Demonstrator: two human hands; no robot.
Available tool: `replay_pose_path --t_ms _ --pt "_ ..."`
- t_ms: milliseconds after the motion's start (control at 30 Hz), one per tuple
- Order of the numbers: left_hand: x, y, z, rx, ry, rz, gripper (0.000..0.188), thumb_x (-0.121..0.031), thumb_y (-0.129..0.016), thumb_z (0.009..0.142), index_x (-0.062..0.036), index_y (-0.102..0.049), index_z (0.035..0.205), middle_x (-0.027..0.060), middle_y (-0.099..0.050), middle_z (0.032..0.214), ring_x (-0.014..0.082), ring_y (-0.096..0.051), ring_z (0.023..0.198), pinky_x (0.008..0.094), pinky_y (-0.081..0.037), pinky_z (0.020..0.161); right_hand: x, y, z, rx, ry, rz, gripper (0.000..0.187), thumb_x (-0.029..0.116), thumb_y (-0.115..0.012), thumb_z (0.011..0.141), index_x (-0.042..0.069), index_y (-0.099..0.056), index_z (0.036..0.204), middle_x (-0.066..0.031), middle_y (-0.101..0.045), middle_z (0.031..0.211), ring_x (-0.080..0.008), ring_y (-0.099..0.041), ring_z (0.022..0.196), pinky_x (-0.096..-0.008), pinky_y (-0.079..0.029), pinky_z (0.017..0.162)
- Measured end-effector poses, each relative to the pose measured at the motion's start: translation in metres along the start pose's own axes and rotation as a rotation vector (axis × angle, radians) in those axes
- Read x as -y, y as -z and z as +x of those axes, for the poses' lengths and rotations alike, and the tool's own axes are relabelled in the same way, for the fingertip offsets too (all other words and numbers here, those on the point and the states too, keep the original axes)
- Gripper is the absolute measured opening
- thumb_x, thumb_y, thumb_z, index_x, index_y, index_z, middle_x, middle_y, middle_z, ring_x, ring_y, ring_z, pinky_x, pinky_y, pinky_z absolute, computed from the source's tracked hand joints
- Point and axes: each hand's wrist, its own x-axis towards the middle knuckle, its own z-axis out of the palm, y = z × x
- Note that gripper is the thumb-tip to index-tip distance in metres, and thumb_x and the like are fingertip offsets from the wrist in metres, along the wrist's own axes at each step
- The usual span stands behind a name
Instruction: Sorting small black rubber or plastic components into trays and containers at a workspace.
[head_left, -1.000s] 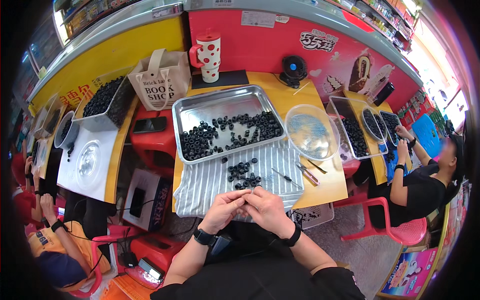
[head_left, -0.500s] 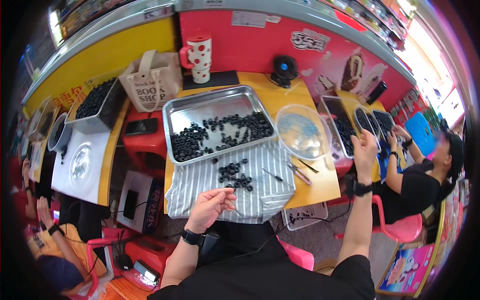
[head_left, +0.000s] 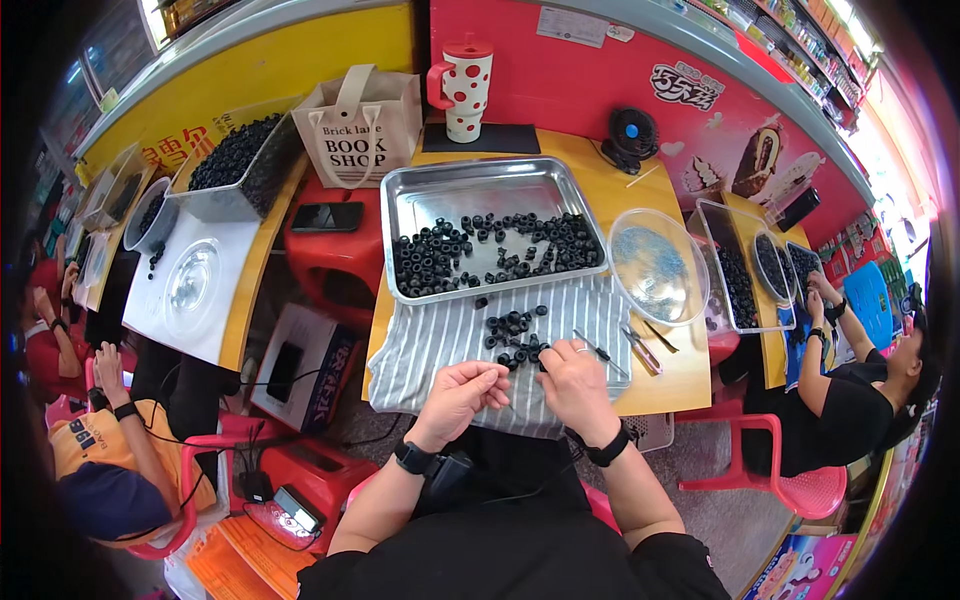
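Observation:
My left hand (head_left: 463, 397) is in a pinch over the near edge of a grey-and-white striped cloth (head_left: 437, 335). Whatever its fingertips hold, if anything, is too small to make out. Close beside it, my right hand (head_left: 580, 390) has its fingers closed at the near edge of a small heap of black ring-shaped parts (head_left: 512, 325). Its grip is hidden. Beyond the cloth, a metal tray (head_left: 490, 178) holds many more such parts, mostly toward its near side. A thin dark tool (head_left: 598, 345) and a pair of tweezers (head_left: 642, 352) lie right of the heap.
A round clear tub (head_left: 655, 270) with bluish bits stands right of the tray. Behind are a spotted tumbler (head_left: 467, 95), a small black fan (head_left: 630, 140) and a canvas bag (head_left: 360, 130). Co-workers sit at both sides; a red stool (head_left: 335, 250) stands left of the table.
My right hand has come in from the far right to the cloth, beside my left hand. My left hand stays pinched over the cloth. The whole view has shifted.

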Motion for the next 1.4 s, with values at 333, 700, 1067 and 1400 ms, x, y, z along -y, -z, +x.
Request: replay_pose_path --t_ms 333,700,1067,1400 --pt "-0.004 -0.009 -0.001 0.200 0.054 -0.101 0.032 -0.010 -0.053 0.100 0.0064 -0.056 0.127 0.0122 -0.067 0.106 0.0158 -0.066 0.088 0.0268 -0.054 0.077 0.048 -0.013 -0.013 -0.314 -0.163 0.857 0.020 -0.006 -0.070 0.075 0.001 -0.068 0.094 -0.0126 -0.070 0.095 -0.0259 -0.064 0.082 -0.0328 -0.049 0.075" --pt "0.008 -0.004 0.005 0.176 0.049 -0.275 0.030 -0.009 -0.059 0.096 0.0049 -0.060 0.123 0.0111 -0.067 0.103 0.0162 -0.065 0.085 0.0278 -0.053 0.077 0.017 -0.005 -0.017 -0.402 -0.056 0.495 0.015 -0.003 -0.069 0.074 0.003 -0.067 0.088 -0.0115 -0.066 0.088 -0.0296 -0.061 0.081 -0.0367 -0.048 0.069" --pt "0.009 -0.009 0.006 0.170 0.029 -0.198 0.024 -0.009 -0.057 0.098 0.0037 -0.062 0.118 0.0108 -0.068 0.101 0.0186 -0.067 0.089 0.0281 -0.052 0.078 -0.018 -0.005 -0.024 -0.076 -0.284 0.120 0.010 0.003 -0.068 0.075 0.003 -0.060 0.082 -0.0139 -0.056 0.084 -0.0344 -0.058 0.081 -0.0451 -0.046 0.068" --pt "0.015 -0.005 0.005 0.161 0.004 -0.217 0.025 -0.009 -0.058 0.097 0.0033 -0.061 0.119 0.0118 -0.068 0.101 0.0206 -0.067 0.089 0.0291 -0.053 0.078 0.032 0.000 -0.014 -0.162 -0.222 0.839 0.010 -0.009 -0.065 0.080 -0.003 -0.063 0.087 -0.0087 -0.060 0.081 -0.0163 -0.062 0.070 -0.0267 -0.048 0.060"
